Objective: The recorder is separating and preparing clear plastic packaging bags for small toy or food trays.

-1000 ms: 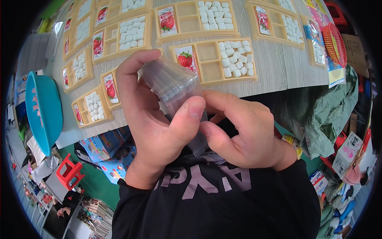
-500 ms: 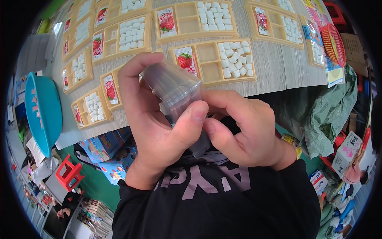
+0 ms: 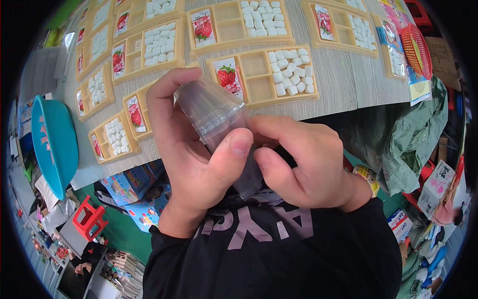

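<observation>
The grey wood-look bench (image 3: 338, 79) spreads across the top, with a teal basin (image 3: 64, 144) at its left. On the bench, the nearest tan tray (image 3: 260, 89) lies just beyond the hands. The left hand (image 3: 191, 164) curls around a clear plastic stack (image 3: 211, 107), thumb across its near face; the stack tilts above the lap, short of the bench edge. The right hand (image 3: 303, 159) is half closed, index finger and thumb at the stack's side; whether they pinch a layer is hard to tell. Uneven squeezing could make the slick layers slide apart and drop, I'd judge. A knock to the tray could shift its strawberry sachet (image 3: 227, 78) or scatter the loose white pieces (image 3: 294, 74).
</observation>
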